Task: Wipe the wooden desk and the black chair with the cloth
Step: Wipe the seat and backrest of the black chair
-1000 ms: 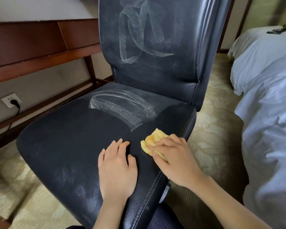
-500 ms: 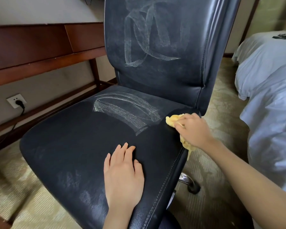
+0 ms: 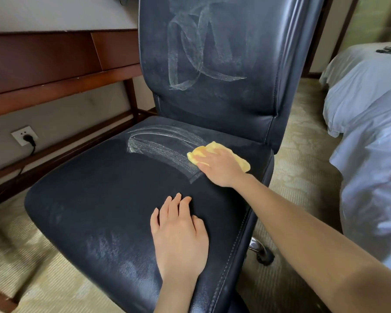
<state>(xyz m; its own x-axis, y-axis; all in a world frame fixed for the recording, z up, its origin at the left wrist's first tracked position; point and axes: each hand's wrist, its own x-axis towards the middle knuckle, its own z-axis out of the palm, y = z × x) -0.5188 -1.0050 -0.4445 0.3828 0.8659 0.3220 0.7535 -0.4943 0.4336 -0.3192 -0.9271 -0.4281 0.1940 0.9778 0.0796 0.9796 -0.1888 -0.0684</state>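
the work is on the black leather office chair [image 3: 95, 199], and by my reading it is partway through. a patch of pale white streaks [image 3: 160, 143] lies across the rear of the seat, and a bigger tangle of looping white marks [image 3: 201, 53] covers the tall backrest. the front and middle of the seat look dark and mostly clean, with a dull sheen near the front edge. so i judge the rear seat patch is the step in hand, with the backrest left to do. the dark red-brown wooden desk [image 3: 54, 62] stands behind the chair on the left. only its front and underframe show, so i cannot tell whether its top has been wiped.

the small yellow cloth [image 3: 215, 146] lies on the rear right of the seat, at the right end of the streaked patch and just in front of the backrest. the right hand [image 3: 219, 169] lies on top of it, fingers fairly straight and close together, pressing it flat to the leather rather than bunching it. cloth shows beyond the fingertips and past the far side of the hand. i cannot see whether the thumb tucks under an edge.

the left hand [image 3: 181, 238] rests palm down on bare leather nearer the front right edge, fingers straight and together, holding nothing, apart from the cloth. it seems to steady the chair.
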